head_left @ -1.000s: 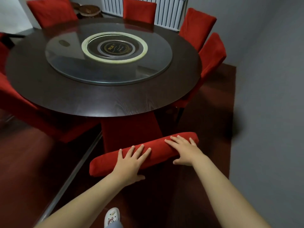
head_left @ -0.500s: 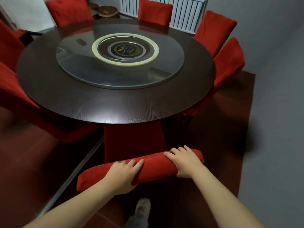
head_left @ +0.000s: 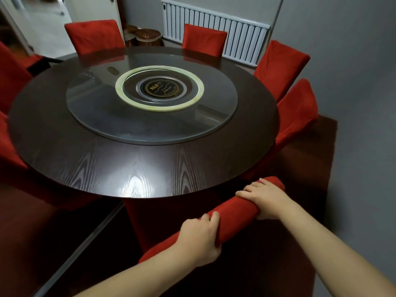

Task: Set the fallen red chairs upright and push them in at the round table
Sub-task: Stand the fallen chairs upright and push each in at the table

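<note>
**Nearly tucked: one red chair held by its back at the round table**

Closest in, both hands hold the padded top of a red chair [head_left: 233,211]. The left hand [head_left: 199,239] curls its fingers over the rail toward the lower end. The right hand [head_left: 264,199] wraps it near the upper end, thumb underneath. The chair stands upright with its back just beside the near rim of the tabletop [head_left: 137,185]. Its seat is hidden below. The rail runs at a slant to that rim, with the right end closer in. I judge the push-in to be almost done.

Several things could go wrong from here:
- Fingers draped over the table side of the rail could be pinched against the rim if the push runs too far.
- The slant could drive the right corner into the neighbouring chair [head_left: 297,112], which leans near it.
- The loose fabric cover may slide under the grip.

Farther off lies the glass turntable [head_left: 102,123]. Other red chairs [head_left: 204,39] stand upright around the far edge, and a radiator [head_left: 216,31] hangs on the back wall.
</note>
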